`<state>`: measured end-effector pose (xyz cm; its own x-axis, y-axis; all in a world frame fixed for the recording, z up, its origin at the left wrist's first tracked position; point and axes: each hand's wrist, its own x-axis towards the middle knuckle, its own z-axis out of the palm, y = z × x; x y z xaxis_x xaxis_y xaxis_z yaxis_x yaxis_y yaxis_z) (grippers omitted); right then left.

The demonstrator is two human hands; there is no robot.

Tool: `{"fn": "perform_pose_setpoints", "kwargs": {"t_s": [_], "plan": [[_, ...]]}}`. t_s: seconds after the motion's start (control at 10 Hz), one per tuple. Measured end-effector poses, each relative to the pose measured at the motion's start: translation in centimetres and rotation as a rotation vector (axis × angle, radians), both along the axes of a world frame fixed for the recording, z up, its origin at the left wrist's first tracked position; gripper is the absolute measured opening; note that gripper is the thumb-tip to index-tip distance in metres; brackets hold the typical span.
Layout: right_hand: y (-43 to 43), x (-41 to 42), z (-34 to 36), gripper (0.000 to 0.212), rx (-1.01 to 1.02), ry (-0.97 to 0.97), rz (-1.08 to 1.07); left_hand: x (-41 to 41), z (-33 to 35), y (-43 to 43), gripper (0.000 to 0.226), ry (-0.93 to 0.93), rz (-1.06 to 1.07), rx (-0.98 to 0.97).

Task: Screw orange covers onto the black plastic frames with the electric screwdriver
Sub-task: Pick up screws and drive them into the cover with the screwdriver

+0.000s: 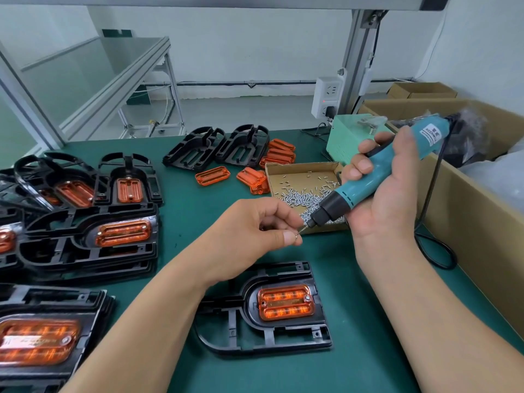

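Above green matting, left hand (256,226) pinches a screw (298,233) at the screwdriver (377,177) right hand (387,191) grips.

Left hand (255,225) pinches a screw (298,233); right hand (388,199) grips the screwdriver (350,195).

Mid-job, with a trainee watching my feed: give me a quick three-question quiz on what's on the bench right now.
1. Which hand grips the electric screwdriver? A) left B) right C) neither
2. True or false: the left hand pinches a screw at the screwdriver's tip.
3. Fill in: the spare screws lie in a shallow ____ box.

Key: 1 is B, the right hand. 2 is true. 3 is cardboard.
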<state>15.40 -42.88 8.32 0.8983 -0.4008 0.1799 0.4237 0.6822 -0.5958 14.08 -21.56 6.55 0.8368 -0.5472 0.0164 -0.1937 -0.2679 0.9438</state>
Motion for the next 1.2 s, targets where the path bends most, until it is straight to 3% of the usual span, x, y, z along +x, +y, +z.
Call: {"fn": "perform_pose_setpoints", "kwargs": {"t_s": [0.7, 0.9, 1.2], "plan": [[0.1, -0.2, 0.1, 0.021, -0.031, -0.016, -0.014, 0.1, -0.1, 0.1, 0.016, 0.021, 0.010, -0.022], [0.8, -0.1, 0.0, 0.026, -0.083, 0.016, -0.052, 0.0, -0.1, -0.1, 0.017, -0.015, 0.098, 0.013], [1.1, -0.3, 0.1, 0.026, -0.092, 0.025, -0.010, 0.1, 0.1, 0.3, 0.021, 0.032, 0.012, 0.060]]}}
